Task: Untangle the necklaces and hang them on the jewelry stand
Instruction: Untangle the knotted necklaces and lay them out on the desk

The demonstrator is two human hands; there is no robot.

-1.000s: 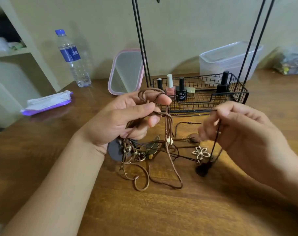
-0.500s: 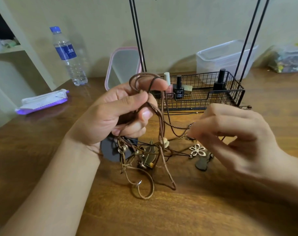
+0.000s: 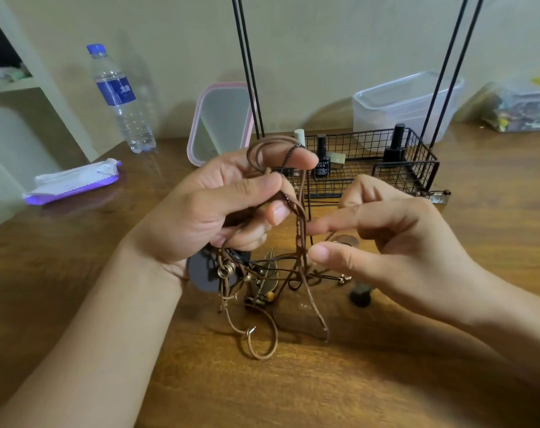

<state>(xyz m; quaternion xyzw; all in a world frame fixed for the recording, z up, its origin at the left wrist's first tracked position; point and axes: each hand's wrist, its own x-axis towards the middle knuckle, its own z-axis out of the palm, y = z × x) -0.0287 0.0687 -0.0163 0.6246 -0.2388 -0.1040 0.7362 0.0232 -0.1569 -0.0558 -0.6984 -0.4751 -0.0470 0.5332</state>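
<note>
centrally, left hand (image 3: 213, 208) fingers pinching tangled necklaces (image 3: 296, 211); right hand (image 3: 395, 239) fingers spread beside cords

You see brown leather cords (image 3: 300, 242), a black wire basket (image 3: 417, 168), a pink-rimmed mirror (image 3: 221, 122), and a blue-capped bottle (image 3: 120, 97).

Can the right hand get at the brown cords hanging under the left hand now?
Probably yes. The right hand has its forefinger and thumb spread just beside the brown cords, which hang from the left hand. Nothing stands between them; whether the fingertips already touch the cords is unclear.
</note>
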